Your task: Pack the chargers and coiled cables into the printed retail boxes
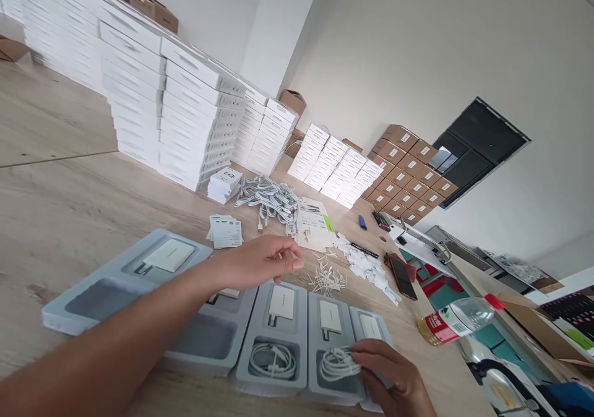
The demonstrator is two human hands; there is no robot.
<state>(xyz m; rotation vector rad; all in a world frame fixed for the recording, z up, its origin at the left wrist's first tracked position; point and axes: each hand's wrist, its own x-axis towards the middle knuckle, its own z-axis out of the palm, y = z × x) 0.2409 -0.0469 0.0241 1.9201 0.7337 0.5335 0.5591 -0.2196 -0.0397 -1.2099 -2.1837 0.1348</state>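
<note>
My right hand [387, 374] grips the coiled cable [335, 364]; I seat it flat in the tray [325, 392], left hand [260, 261] pinched shut.

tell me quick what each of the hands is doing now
Left hand: fingers pinched together above the trays, anything held too small to tell.
Right hand: pressing a coiled white cable into a tray.

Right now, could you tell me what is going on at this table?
A person is working over a row of grey trays on a wooden table. The right hand presses a coiled cable into one tray's lower well. The left hand hovers above the trays, fingers pinched; what they pinch is unclear. Most trays hold a white charger; loose cables and stacked white boxes lie beyond.
</note>
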